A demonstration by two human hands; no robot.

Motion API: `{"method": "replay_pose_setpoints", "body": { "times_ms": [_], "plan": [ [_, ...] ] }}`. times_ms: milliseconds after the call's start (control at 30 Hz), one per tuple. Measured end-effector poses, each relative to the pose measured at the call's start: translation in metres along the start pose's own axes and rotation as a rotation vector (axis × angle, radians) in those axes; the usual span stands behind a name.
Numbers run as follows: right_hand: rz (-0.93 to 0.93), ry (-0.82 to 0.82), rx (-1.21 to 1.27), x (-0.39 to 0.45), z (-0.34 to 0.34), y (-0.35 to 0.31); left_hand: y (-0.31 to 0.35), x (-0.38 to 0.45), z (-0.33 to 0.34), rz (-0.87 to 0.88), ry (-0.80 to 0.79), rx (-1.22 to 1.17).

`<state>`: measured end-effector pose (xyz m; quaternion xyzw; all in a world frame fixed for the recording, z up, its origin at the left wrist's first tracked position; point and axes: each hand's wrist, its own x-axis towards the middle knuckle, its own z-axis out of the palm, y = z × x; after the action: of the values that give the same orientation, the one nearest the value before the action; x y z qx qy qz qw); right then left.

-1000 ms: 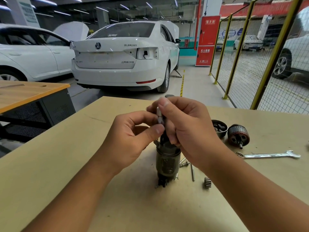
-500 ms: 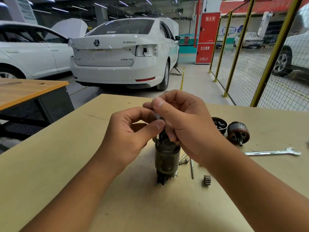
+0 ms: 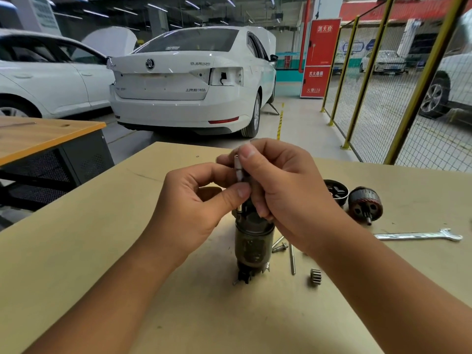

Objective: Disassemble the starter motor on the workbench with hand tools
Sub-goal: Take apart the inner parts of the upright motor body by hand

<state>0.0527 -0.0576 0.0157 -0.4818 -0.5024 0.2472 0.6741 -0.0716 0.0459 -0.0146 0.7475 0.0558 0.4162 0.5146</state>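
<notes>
Motor [image 3: 253, 242]: dull, grimy cylinder, upright on your tan counter [image 3: 76, 251].
Shaft [image 3: 239, 169]: bright steel rod rising from its top.
Left hand [image 3: 194, 200]: your thumb and fingers pinch the shaft.
Right hand [image 3: 286, 190]: curled round the shaft.
Cup [image 3: 336, 191]: black, round; contents unclear.
Wrench [image 3: 419, 235]: flat, shiny.
Gear [image 3: 316, 276]: small, toothed.

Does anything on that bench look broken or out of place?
Nothing looks broken. Loose parts lie scattered right of the upright starter motor: a small gear, a long bolt, and a wrench. That fits a teardown.
</notes>
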Motion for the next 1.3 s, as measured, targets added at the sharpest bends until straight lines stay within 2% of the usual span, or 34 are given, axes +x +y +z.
{"method": "replay_pose_setpoints", "body": {
  "times_ms": [167,800,1300],
  "plan": [
    [0.0,0.001,0.006,-0.0008,-0.0011,0.0013,0.0,-0.0003,-0.002,0.02,-0.023,0.09],
    [0.02,0.052,0.002,0.0002,0.0015,0.0016,-0.0006,-0.0022,0.0017,-0.028,-0.018,0.013],
    [-0.005,0.025,-0.028,-0.0008,0.0002,0.0026,-0.0008,-0.0008,-0.0023,-0.038,-0.04,0.004]
  ]
}}
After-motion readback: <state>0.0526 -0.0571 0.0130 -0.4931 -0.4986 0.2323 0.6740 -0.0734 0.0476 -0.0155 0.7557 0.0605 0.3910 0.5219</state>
